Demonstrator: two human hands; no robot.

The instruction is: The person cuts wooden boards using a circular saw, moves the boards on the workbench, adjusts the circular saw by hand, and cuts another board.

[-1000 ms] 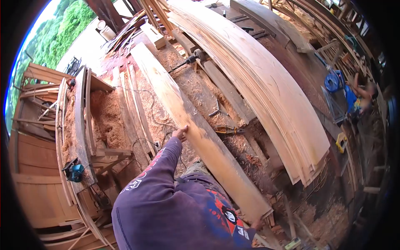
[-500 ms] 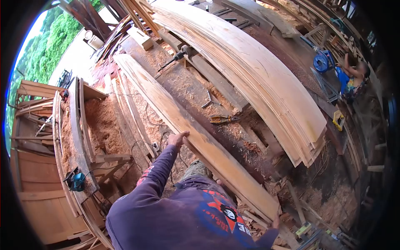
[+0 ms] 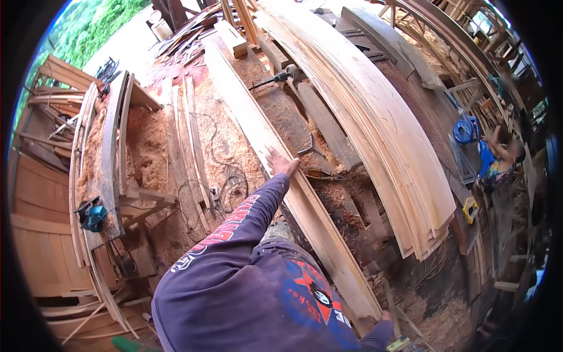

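A long pale wooden plank [image 3: 326, 233] runs diagonally before me, from the far sawdust heap down to my right side. My left hand [image 3: 282, 163] rests across its upper face, fingers stretched out over the wood. At the near end, my right hand [image 3: 384, 318] holds the plank; only part of that hand shows past my sleeve. Close to the left hand, on the bench, lie yellow-handled pliers [image 3: 324, 175], partly covered by the plank, and a small dark metal tool [image 3: 309, 146].
A thick stack of thin boards [image 3: 381, 146] lies to the right. Beyond the plank is a drill [image 3: 280, 77]. A teal power tool [image 3: 92, 216] sits on a beam [image 3: 111, 170] at left. Cables [image 3: 226, 190] cross sawdust. Another person [image 3: 500, 161] is at far right.
The plank has turned and now shows a paler face and its far edge. My left hand has shifted from the near edge onto the face. The plank covers more of the pliers.
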